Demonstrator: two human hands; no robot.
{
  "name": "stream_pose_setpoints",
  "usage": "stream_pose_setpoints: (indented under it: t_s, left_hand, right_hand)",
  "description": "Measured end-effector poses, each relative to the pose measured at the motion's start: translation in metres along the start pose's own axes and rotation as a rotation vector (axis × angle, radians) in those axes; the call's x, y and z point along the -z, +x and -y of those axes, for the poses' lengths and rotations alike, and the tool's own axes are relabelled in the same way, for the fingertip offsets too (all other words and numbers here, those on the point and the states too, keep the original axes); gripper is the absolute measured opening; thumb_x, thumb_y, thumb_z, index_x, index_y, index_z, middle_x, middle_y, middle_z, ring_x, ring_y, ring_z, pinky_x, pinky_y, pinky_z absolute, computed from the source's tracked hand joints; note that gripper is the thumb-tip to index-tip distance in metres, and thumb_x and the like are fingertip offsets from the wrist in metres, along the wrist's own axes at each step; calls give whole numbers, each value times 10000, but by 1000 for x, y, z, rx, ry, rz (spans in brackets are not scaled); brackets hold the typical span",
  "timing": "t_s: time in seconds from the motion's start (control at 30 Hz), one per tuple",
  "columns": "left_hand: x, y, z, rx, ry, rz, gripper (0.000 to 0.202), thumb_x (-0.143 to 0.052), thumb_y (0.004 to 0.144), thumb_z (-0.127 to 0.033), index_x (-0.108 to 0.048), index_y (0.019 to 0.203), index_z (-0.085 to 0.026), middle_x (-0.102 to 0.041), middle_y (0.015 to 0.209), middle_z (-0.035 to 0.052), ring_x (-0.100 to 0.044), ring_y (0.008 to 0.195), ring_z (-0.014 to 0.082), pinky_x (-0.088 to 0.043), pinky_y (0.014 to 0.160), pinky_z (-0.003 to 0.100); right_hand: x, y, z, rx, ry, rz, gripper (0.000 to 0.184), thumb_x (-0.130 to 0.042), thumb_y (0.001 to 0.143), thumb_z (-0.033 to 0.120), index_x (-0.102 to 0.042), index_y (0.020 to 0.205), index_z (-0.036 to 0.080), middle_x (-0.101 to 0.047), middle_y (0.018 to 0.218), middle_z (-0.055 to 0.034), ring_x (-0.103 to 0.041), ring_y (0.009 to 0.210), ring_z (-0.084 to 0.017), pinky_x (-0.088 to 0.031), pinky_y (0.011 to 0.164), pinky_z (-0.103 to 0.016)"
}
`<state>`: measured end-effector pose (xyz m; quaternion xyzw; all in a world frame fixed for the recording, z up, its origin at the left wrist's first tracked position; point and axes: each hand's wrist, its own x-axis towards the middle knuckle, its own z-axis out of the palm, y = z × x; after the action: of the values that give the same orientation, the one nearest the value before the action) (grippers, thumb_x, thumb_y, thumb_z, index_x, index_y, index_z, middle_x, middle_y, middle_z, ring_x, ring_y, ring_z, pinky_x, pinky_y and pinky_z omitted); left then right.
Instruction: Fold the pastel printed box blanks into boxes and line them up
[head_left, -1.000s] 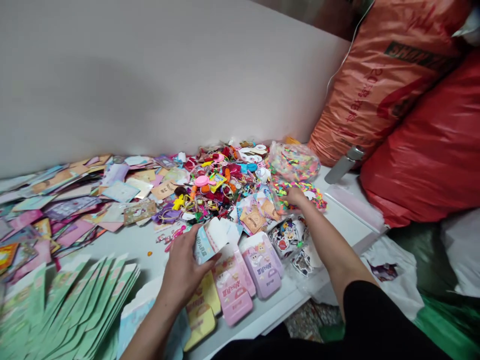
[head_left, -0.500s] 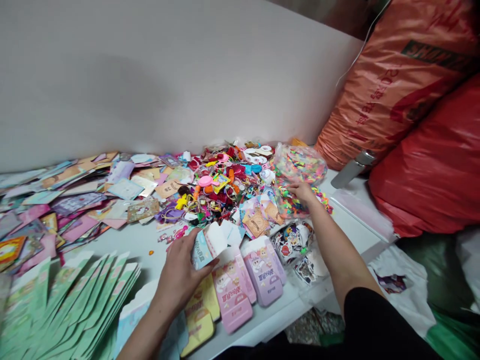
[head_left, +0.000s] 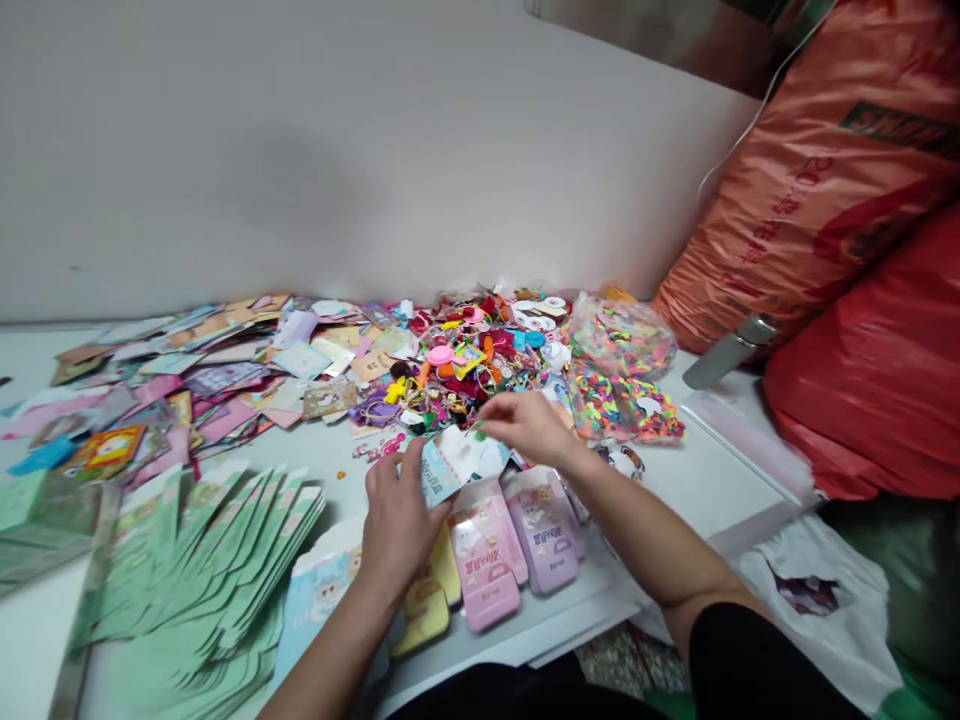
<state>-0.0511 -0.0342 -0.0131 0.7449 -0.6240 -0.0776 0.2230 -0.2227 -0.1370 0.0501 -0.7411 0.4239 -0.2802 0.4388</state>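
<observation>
My left hand (head_left: 397, 520) grips a small light-blue and white paper box (head_left: 459, 460) with its flap open, held above the table's near edge. My right hand (head_left: 525, 425) pinches a tiny coloured piece at the box's open top; I cannot make out what it is. Under the hands lie flat pink (head_left: 486, 560), purple (head_left: 546, 525) and yellow (head_left: 431, 600) packets of the same kind. Behind them is a heap of bright hair ties and clips (head_left: 465, 370), and to its right bags of small neon beads (head_left: 622, 375).
A fan of green card packets (head_left: 225, 570) covers the near left. Loose printed cards (head_left: 187, 380) spread along the grey wall. Large orange (head_left: 810, 190) and red (head_left: 885, 370) sacks stand at the right, with a grey handle (head_left: 727, 350) beside them. White plastic bags (head_left: 810, 590) lie below the table edge.
My right hand has come back from the neon bead bags to the open top of the box, now pinching something small. The left hand kept hold of the box.
</observation>
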Motion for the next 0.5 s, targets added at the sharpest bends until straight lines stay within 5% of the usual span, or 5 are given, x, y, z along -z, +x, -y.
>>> stream_pose_setpoints:
  t_s: [0.1,0.2,0.37,0.5]
  left_hand:
    - [4,-8,4,-19,45,-83,694,-656,714,-319,-385,1331,-154,-460,1140,147,-416,1072,310,-415,914,445]
    - [9,-16,18,-75,139,-165,696,-658,673,-200,-405,1317,-132,-424,1163,165,-388,1089,322,-395,944,460]
    - [15,-27,38,-136,202,-200,634,-620,684,-157,-447,1294,-154,-408,1181,162,-379,1108,333,-387,949,479]
    - [13,-30,43,-180,87,-179,642,-631,681,-183,-441,1294,-153,-429,1169,161,-391,1102,331,-385,950,484]
  right_hand:
    - [-52,-5,17,102,-121,24,130,-573,727,123,-687,767,171,-660,698,9,-573,642,-104,-412,618,-200]
    - [-78,-10,18,119,-136,62,162,-526,729,73,-660,719,164,-627,653,17,-570,625,-104,-406,608,-196]
    - [-86,-20,20,-169,313,426,184,-431,807,101,-561,914,174,-544,603,46,-605,551,-114,-390,446,-169]
    - [-84,-26,29,-289,505,707,226,-580,791,244,-471,979,182,-600,678,28,-609,524,-113,-364,391,-147]
